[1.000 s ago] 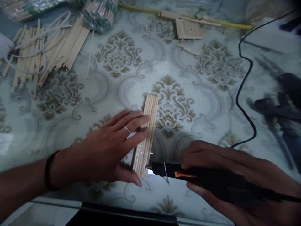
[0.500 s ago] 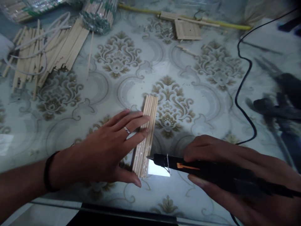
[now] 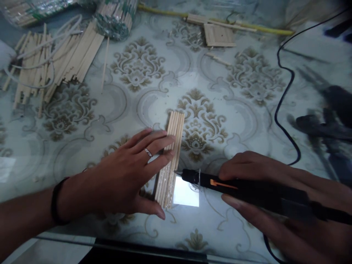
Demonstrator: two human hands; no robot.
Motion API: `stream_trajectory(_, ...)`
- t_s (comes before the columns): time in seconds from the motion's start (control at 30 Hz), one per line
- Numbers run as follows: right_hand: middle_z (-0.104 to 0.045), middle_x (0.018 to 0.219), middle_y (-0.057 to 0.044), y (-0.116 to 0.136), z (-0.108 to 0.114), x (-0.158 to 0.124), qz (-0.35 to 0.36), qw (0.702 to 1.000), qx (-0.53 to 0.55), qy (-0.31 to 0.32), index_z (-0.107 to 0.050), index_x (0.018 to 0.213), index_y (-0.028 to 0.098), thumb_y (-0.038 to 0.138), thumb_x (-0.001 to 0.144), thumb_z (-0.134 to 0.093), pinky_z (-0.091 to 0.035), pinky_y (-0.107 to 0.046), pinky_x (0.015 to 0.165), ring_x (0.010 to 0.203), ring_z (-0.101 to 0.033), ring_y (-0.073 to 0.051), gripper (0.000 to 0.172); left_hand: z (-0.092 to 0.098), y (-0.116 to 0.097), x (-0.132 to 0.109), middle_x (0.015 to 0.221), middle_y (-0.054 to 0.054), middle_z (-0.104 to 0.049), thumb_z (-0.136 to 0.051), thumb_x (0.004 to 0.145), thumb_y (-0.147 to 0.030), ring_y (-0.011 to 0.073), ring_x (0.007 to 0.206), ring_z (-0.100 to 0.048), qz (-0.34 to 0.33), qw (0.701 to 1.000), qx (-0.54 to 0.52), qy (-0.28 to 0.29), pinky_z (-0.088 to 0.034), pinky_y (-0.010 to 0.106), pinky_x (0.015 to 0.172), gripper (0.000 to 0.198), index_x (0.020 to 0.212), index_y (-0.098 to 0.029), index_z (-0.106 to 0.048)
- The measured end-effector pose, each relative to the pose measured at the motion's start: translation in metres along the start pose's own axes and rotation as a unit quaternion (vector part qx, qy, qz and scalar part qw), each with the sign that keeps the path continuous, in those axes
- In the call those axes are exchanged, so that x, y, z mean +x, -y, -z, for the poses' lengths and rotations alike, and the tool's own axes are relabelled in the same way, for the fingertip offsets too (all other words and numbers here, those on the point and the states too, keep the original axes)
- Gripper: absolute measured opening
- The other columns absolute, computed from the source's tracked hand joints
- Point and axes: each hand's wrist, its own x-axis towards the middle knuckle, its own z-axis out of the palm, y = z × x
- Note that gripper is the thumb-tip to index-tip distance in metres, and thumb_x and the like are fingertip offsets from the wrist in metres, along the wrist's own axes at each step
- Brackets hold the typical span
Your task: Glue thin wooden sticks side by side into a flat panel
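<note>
right of the stick panel (image 3: pixel 167 179) on the counter (image 3: pixel 203 223), the right hand (image 3: pixel 280 171) grips a black glue gun (image 3: pixel 261 192), its tip at the panel's right edge, farther up than just before. the left hand (image 3: pixel 132 168), fingers spread, rests unmoved on the panel. beyond it lies a stick square (image 3: pixel 219 35).

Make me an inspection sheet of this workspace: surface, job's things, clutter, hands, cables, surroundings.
Surface: patterned table, glossy, with a bright reflection below the tool tip.
Job's things: row of sticks, side by side; black tool, tip at the row's right edge, contact unclear.
Clutter: loose sticks and wrapped bundle, upper left; stick panel near a yellow rod.
Hands: left hand across the row; right hand gripping the tool.
Cables: black cord at right; white cord over loose sticks.
Surroundings: dark shape beyond the near edge, unclear.
</note>
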Motion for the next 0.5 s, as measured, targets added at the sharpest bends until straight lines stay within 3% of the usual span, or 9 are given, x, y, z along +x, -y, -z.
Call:
stream_trajectory(0.23, -0.081, 0.101, 0.0, 0.0024, 0.0003, 0.0018, 0.007, 1.0, 0.004, 0.019, -0.064, 0.122, 0.039, 0.035, 0.117, -0.06, -0.07, -0.033, 0.059, 0.08, -0.085, -0.024, 0.007, 0.0015, 0.0004, 0.0004, 0.17, 0.031, -0.063, -0.071, 0.1, -0.095, 0.047, 0.169, -0.055, 0.001, 1.0, -0.012, 0.006, -0.039, 0.068, 0.147, 0.108, 0.161, -0.007, -0.056)
stream_trajectory(0.37, -0.08, 0.098, 0.002, 0.0064, 0.0012, 0.0006, -0.015, 0.999, 0.039, 0.032, -0.065, 0.122, 0.041, 0.035, 0.113, -0.065, -0.069, -0.032, 0.057, 0.073, -0.082, -0.023, 0.011, 0.0018, 0.0001, 0.0005, 0.172, 0.031, -0.063, -0.085, 0.095, -0.086, 0.0486, 0.17, -0.055, 0.008, 0.999, -0.035, 0.003, -0.039, 0.07, 0.147, 0.105, 0.16, -0.008, -0.058)
stream_trajectory(0.5, -0.079, 0.095, 0.003, 0.0052, 0.0015, -0.0022, -0.028, 0.997, 0.052, 0.04, -0.064, 0.121, 0.041, 0.034, 0.111, -0.066, -0.069, -0.032, 0.057, 0.068, -0.079, -0.022, 0.012, -0.001, -0.0005, 0.0, 0.173, 0.029, -0.062, -0.081, 0.098, -0.088, 0.0476, 0.172, -0.053, 0.014, 0.999, -0.039, -0.004, -0.038, 0.069, 0.148, 0.102, 0.161, -0.011, -0.058)
